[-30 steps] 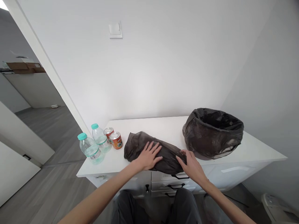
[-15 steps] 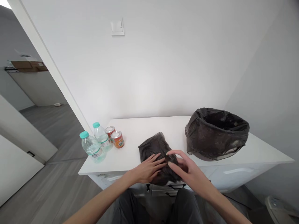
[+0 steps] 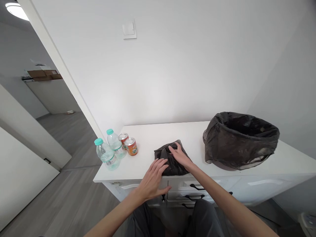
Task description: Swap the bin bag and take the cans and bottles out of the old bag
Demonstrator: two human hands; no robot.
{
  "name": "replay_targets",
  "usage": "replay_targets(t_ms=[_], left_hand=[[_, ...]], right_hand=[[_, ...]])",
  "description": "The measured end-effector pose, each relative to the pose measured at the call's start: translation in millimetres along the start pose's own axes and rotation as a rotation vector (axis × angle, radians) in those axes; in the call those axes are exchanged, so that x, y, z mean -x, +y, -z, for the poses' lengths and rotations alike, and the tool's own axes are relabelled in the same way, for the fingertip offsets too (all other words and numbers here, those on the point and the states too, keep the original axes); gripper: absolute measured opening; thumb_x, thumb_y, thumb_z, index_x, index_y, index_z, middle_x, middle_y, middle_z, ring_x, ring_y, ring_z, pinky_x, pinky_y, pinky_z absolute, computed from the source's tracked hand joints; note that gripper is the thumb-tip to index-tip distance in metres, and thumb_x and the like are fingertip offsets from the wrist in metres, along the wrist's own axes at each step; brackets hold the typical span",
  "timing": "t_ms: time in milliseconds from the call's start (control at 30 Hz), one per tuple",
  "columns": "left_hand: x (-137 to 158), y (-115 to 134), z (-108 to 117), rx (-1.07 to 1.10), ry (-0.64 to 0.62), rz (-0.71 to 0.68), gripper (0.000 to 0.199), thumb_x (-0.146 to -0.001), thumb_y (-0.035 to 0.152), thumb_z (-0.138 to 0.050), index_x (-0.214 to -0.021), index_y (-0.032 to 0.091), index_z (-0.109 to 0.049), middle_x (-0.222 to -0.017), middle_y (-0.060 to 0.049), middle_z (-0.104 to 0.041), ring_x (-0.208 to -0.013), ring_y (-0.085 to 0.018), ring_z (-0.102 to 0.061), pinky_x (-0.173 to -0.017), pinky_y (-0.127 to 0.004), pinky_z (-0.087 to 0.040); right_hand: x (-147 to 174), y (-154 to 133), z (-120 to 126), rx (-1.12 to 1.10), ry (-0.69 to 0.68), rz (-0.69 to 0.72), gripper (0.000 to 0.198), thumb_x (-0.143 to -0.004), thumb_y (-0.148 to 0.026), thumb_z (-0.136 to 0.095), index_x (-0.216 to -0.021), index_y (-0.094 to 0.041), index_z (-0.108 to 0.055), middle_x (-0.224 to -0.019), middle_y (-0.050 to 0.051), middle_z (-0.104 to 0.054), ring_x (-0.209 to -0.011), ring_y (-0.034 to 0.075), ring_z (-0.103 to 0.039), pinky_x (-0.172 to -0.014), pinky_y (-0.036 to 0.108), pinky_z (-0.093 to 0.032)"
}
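Note:
A black plastic bag (image 3: 176,167), folded into a small flat packet, lies at the front edge of the white cabinet top. My left hand (image 3: 153,181) is open at the bag's near left side; its fingertips touch the plastic and its thumb points away from them. On top of the bag rests my right hand (image 3: 180,155), palm down with the fingers apart, pressing on the creased plastic. To the right stands a bin (image 3: 225,165) lined with another black bag (image 3: 237,149), whose mouth gapes upward.
Two clear bottles with teal caps, one in front (image 3: 107,156) and one behind (image 3: 115,143), stand at the left end. Beside them are two orange-red drink cans, a near one (image 3: 131,147) and a far one (image 3: 123,140). The wall rises behind; drawers with black handles (image 3: 197,187) face my knees.
The bag's near part, which hung over the front edge, is now folded up onto the top. My right hand moved away from me; my left thumb spread out. The view shifted slightly.

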State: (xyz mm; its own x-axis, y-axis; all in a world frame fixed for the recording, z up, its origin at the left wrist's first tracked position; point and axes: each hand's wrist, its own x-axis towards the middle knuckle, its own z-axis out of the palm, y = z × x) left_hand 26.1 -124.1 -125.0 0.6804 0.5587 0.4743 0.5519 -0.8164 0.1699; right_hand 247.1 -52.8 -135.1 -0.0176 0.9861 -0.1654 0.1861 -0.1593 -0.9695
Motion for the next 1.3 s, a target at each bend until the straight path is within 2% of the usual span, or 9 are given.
replay_targets(t_ms=[100, 267, 400, 567, 700, 800, 933, 1100, 1300], left_hand=[[-9.6, -4.5, -11.3, 0.027, -0.127, 0.035, 0.067, -0.094, 0.045, -0.064, -0.151, 0.022, -0.038, -0.149, -0.013, -0.056, -0.141, -0.031, -0.049, -0.122, -0.056, -0.034], [-15.8, -21.7, -12.2, 0.222, -0.183, 0.161, 0.027, -0.106, 0.038, -0.046, -0.122, 0.026, -0.064, -0.122, -0.005, -0.073, -0.115, -0.023, -0.067, -0.105, -0.041, -0.047], [-26.0, -23.9, -1.9, 0.392, -0.205, 0.364, 0.035, -0.106, 0.047, -0.040, -0.109, 0.023, -0.067, -0.100, -0.003, -0.075, -0.089, -0.020, -0.069, -0.083, -0.032, -0.053], [-51.8, -19.1, 5.6, 0.195, -0.067, 0.519, 0.032, -0.106, 0.036, -0.036, -0.119, 0.021, -0.062, -0.099, -0.007, -0.074, -0.091, -0.024, -0.071, -0.083, -0.037, -0.054], [-68.3, -8.5, -3.7, -0.105, 0.062, 0.189, 0.040, -0.104, 0.025, -0.034, -0.140, 0.022, -0.053, -0.136, -0.014, -0.065, -0.129, -0.028, -0.059, -0.109, -0.049, -0.044], [-70.1, -8.2, -26.2, -0.178, -0.093, -0.026, 0.046, -0.106, 0.036, -0.039, -0.149, 0.023, -0.046, -0.151, -0.011, -0.056, -0.142, -0.029, -0.049, -0.122, -0.053, -0.032], [-60.5, -18.6, -59.0, -0.212, -0.199, 0.018, 0.053, -0.107, 0.045, -0.036, -0.154, 0.023, -0.043, -0.158, -0.011, -0.050, -0.146, -0.031, -0.045, -0.125, -0.057, -0.024], [-46.2, -29.0, -71.1, -0.189, -0.177, 0.064, 0.049, -0.107, 0.035, -0.037, -0.153, 0.023, -0.047, -0.157, -0.008, -0.051, -0.151, -0.031, -0.038, -0.127, -0.057, -0.022], [-35.1, -36.2, -67.3, -0.162, -0.175, 0.112, 0.055, -0.109, 0.044, -0.034, -0.161, 0.028, -0.033, -0.164, -0.005, -0.041, -0.155, -0.029, -0.032, -0.128, -0.059, -0.017]], right_hand=[[32.0, -13.3, 10.7, 0.341, -0.052, 0.220, 0.096, -0.095, -0.065, -0.051, -0.166, -0.021, -0.005, -0.157, 0.020, -0.047, -0.140, 0.030, -0.053, -0.112, 0.047, -0.043], [87.6, -12.2, 49.3, 0.741, -0.259, 0.590, 0.068, -0.089, -0.056, -0.066, -0.150, -0.029, -0.052, -0.157, 0.008, -0.051, -0.153, 0.033, -0.034, -0.124, 0.053, -0.026], [83.2, 13.3, 68.6, 0.794, -0.225, 0.513, 0.037, -0.100, -0.044, -0.050, -0.131, -0.031, -0.067, -0.125, 0.006, -0.074, -0.121, 0.029, -0.066, -0.104, 0.043, -0.047], [28.9, 25.5, 60.5, 0.770, -0.126, 0.374, 0.035, -0.104, -0.044, -0.041, -0.120, -0.027, -0.068, -0.118, 0.006, -0.076, -0.109, 0.026, -0.070, -0.090, 0.033, -0.049], [-4.3, 25.2, 51.5, 0.822, -0.129, 0.310, 0.031, -0.104, -0.036, -0.042, -0.110, -0.021, -0.068, -0.109, 0.008, -0.077, -0.104, 0.024, -0.070, -0.086, 0.030, -0.047], [-10.5, 24.0, 50.3, 0.852, -0.100, 0.284, 0.026, -0.102, -0.032, -0.046, -0.111, -0.021, -0.068, -0.108, 0.007, -0.077, -0.100, 0.024, -0.070, -0.086, 0.031, -0.047], [3.0, 16.1, 36.7, 0.902, 0.061, 0.295, 0.040, -0.101, -0.025, -0.043, -0.137, -0.018, -0.059, -0.131, 0.017, -0.069, -0.124, 0.031, -0.062, -0.104, 0.045, -0.042], [30.4, 21.8, -2.4, 1.009, 0.220, 0.578, 0.050, -0.105, -0.031, -0.035, -0.153, -0.022, -0.049, -0.157, 0.014, -0.050, -0.151, 0.034, -0.035, -0.124, 0.057, -0.019], [23.1, 56.6, -2.4, 1.064, 0.223, 0.437, 0.057, -0.108, -0.042, -0.023, -0.159, -0.023, -0.040, -0.166, 0.009, -0.037, -0.156, 0.031, -0.027, -0.126, 0.057, -0.020]])
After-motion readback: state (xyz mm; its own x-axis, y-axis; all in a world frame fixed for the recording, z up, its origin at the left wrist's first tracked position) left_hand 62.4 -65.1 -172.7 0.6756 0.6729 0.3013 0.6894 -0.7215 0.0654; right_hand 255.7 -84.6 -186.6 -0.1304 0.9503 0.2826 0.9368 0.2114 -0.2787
